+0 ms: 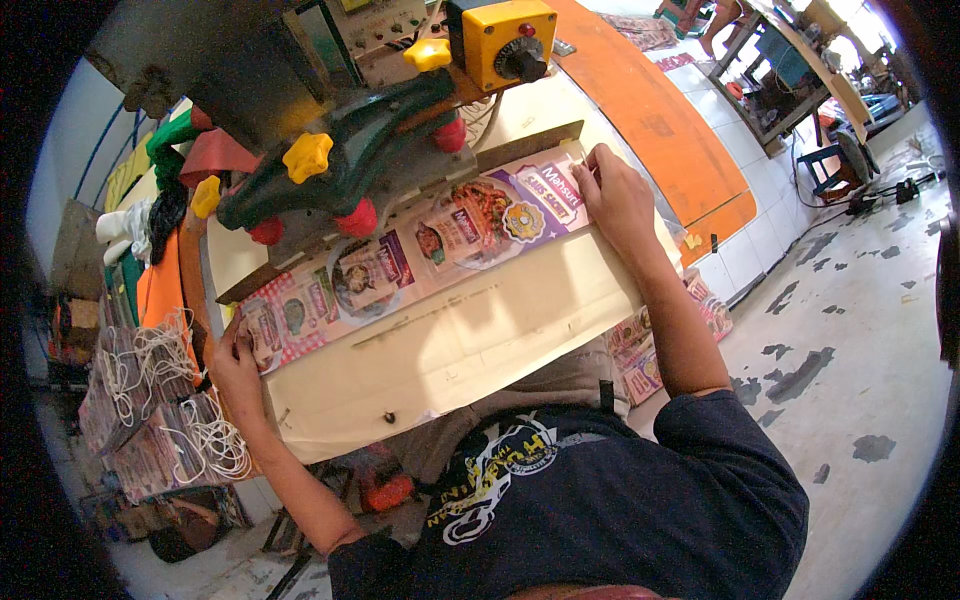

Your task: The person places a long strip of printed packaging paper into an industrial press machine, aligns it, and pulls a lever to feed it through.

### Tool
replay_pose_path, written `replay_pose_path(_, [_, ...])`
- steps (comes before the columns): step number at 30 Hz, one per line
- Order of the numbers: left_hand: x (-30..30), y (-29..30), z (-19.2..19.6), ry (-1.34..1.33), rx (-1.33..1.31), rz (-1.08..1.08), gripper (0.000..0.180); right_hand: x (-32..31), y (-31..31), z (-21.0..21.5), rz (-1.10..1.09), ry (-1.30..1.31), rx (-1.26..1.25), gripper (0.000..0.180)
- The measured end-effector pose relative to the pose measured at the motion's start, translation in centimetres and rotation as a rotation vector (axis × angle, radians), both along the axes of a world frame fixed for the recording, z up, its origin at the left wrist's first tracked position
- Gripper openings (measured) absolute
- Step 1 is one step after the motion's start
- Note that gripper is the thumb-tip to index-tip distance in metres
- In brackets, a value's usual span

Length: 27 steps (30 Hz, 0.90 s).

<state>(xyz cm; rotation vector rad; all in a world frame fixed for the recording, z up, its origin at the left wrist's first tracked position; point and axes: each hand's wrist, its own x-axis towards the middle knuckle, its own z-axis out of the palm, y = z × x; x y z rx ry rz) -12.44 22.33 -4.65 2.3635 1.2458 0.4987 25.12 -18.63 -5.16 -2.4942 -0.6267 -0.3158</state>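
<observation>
One strip [415, 258] of smooth, glossy printed film, long and narrow, lies flat on a cream sheet [480, 325] that has a dull, creased surface and a wavy front edge. Pink, purple and red-checked panels with food pictures run along the strip.

Two hands work at it. The left hand [237, 368], fingers bent and close together, touches the strip's left end; I cannot tell whether it pinches. The right hand [612, 190] pinches the strip's right end between thumb and finger.

Just behind the strip stands a dark green metal frame [385, 130], rough and curved, carrying three yellow, star-shaped plastic knobs [307, 155] and three round red caps [357, 218]. Beyond it is one boxy yellow control [512, 42] with one black dial [521, 60].

To the strip's right, past the sheet, curves the smooth orange bench [690, 150]. Left of the strip and lower sit bundles [110, 430] of flat printed film, with loose loops of thin white cord [215, 440] over them; their number is unclear.
</observation>
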Motion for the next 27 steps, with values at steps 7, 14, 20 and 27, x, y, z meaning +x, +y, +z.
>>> replay_pose_path(7, [-0.8,0.7,-1.7,-0.086,0.231,-0.081,0.032,-0.3,0.1,0.2,0.012,-0.013,0.019,0.025])
replay_pose_path(14, [1.0,-2.2,0.7,-0.165,0.071,-0.031,0.031,-1.0,0.1,1.2,0.025,-0.009,-0.049,0.024])
replay_pose_path(20, [0.9,-3.6,3.1,-0.022,-0.164,0.086,0.042,-0.7,0.3,0.1,0.088,-0.018,0.061,0.028])
replay_pose_path(27, [0.1,-2.2,1.4,-0.096,0.039,0.015,0.032,-2.2,0.9,2.2,0.076,-0.016,-0.016,0.026])
